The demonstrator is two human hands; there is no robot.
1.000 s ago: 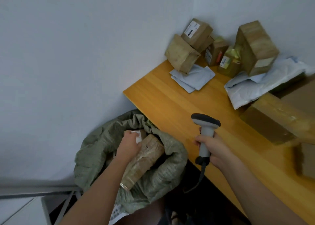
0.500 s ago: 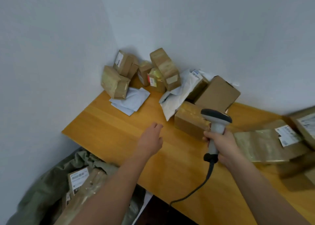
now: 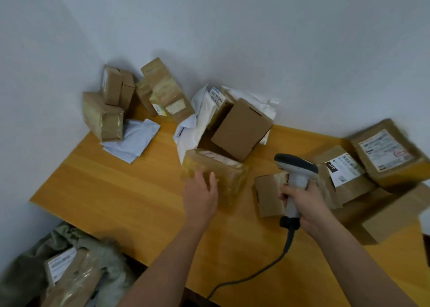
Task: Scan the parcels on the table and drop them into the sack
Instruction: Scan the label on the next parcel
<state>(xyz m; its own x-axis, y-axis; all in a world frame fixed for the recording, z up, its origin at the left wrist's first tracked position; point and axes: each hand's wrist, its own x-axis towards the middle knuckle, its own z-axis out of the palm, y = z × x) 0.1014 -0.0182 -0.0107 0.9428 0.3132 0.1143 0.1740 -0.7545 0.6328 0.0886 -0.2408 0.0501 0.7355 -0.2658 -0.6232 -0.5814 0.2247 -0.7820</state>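
My left hand (image 3: pixel 201 193) reaches over the wooden table (image 3: pixel 121 190), its relaxed fingers at the near face of a taped brown parcel (image 3: pixel 223 169); contact is blurred. My right hand (image 3: pixel 302 202) grips the grey barcode scanner (image 3: pixel 295 171), whose head points left above a small flat carton (image 3: pixel 267 195). Its cable (image 3: pixel 263 274) trails off the front edge. At the lower left the green sack (image 3: pixel 104 255) stands open beside the table, with labelled parcels (image 3: pixel 67 271) inside it.
More parcels crowd the back corner (image 3: pixel 111 111), and a plain carton (image 3: pixel 242 129) leans on white mailers (image 3: pixel 202 118). Labelled boxes (image 3: pixel 381 155) pile up at the right. A grey mailer (image 3: pixel 135 141) lies flat. White walls close the left and back.
My left hand has left the sack, where it let go of a parcel, and travelled across the table to the taped brown parcel. The view swung right. The scanner stays gripped.
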